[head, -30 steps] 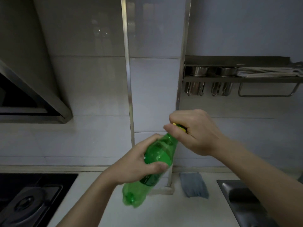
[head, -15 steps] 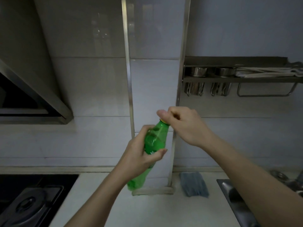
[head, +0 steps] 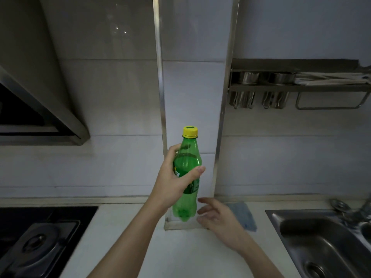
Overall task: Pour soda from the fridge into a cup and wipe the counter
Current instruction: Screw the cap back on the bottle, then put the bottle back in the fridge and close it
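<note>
Over the white table (head: 180,255), left hand (head: 173,184) grips the green plastic soda bottle (head: 187,167) upright, yellow cap (head: 190,131) on, right hand (head: 219,219) has dropped off it, fingers loose, so no pouring yet.

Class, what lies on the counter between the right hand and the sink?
A blue cloth, partly behind the right hand, short of the sink; head view.
</note>
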`<state>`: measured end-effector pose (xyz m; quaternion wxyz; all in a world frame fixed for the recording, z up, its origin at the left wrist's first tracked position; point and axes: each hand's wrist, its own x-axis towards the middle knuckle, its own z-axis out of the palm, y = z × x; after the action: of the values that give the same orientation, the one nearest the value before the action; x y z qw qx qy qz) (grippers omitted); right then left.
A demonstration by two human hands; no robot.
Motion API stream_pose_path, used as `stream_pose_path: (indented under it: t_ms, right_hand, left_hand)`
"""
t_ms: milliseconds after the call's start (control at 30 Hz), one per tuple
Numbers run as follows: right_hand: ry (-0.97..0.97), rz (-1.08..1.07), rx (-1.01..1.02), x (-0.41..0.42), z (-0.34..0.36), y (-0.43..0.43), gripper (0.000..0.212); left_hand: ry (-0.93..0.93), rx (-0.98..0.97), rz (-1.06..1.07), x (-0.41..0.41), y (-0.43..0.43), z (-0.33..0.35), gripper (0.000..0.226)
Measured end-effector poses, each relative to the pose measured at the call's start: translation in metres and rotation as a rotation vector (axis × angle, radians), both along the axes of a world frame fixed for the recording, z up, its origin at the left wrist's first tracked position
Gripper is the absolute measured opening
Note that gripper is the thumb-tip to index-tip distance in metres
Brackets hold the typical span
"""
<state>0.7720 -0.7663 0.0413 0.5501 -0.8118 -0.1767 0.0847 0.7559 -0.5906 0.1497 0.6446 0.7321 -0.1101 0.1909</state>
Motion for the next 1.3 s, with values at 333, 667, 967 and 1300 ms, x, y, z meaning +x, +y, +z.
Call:
stream_pose_path:
  t_ms: [333, 667, 967, 1300]
  right_hand:
    - [-0.015, -0.023, -0.038, -0.023, -0.028, 0.041, 0.039]
    - [-0.012, 0.201, -0.011, -0.035, -0.029, 0.077, 0.032]
    - [-0.011, 0.554, 0.043, -0.081, -0.039, 0.119, 0.037]
    - [0.006, 0.999, 0.052, -0.185, -0.050, 0.159, 0.037]
  left_hand:
    - [0.039, -0.038, 0.027, -0.008, 0.014, -0.043, 0.051]
    - [0.047, -0.064, 0.357, -0.055, 0.036, -0.045, 0.050]
    - [0.057, -0.054, 0.737, -0.142, 0.051, -0.051, 0.054]
    - [0.085, -0.060, 1.162, -0.284, 0.056, -0.063, 0.048]
